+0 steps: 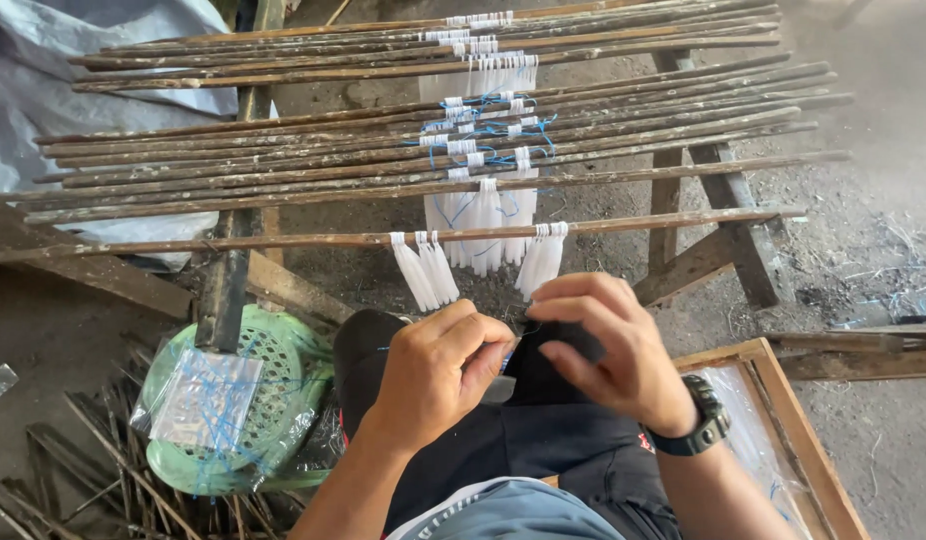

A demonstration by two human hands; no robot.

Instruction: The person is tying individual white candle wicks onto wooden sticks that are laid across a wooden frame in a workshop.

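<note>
In the head view, the left hand (438,370) and the right hand (608,345) meet over the lap, just below the nearest long brown wooden stick (283,240). Both hands have their fingers pressed together, pinching something small and dark between them that is too tiny to tell. White thread bundles (425,268) hang from that stick. A green plastic basket stool (273,385) sits below the stick, left of the hands.

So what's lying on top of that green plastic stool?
On the round green perforated plastic stool lies a clear plastic bag holding blue strings, and a dark wooden post crosses its upper edge. The seat beneath the bag is covered, so anything underneath cannot be seen.
</note>
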